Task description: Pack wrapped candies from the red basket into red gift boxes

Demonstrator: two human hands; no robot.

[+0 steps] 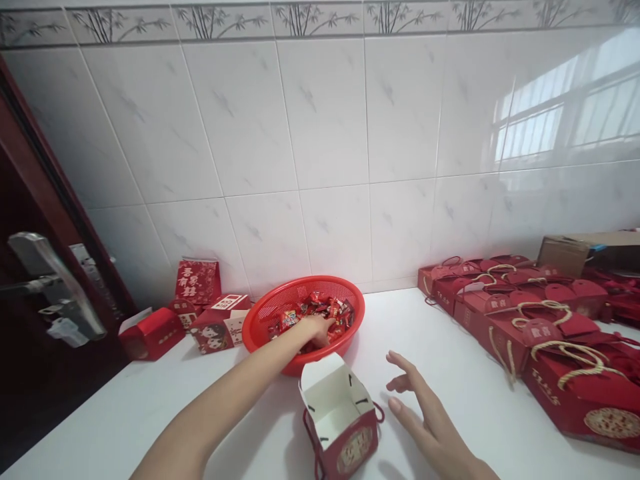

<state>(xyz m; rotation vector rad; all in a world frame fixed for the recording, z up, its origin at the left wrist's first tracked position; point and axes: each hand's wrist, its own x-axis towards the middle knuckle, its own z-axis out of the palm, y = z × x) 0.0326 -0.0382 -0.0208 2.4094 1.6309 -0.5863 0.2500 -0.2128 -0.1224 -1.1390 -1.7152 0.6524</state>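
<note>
Nearest stands the dark red gift box (354, 448), its top open. Just beside it, the right hand (424, 415) is loosely spread. Behind, the left hand (317, 329) lies among wrapped candies (289, 321) inside the red plastic colander (273, 306); whether it grips any, I cannot tell.

A dark door (45, 380) with a metal handle (63, 287) stands left, a cardboard box (565, 256) far right — beyond, a white tiled wall (333, 127).
</note>
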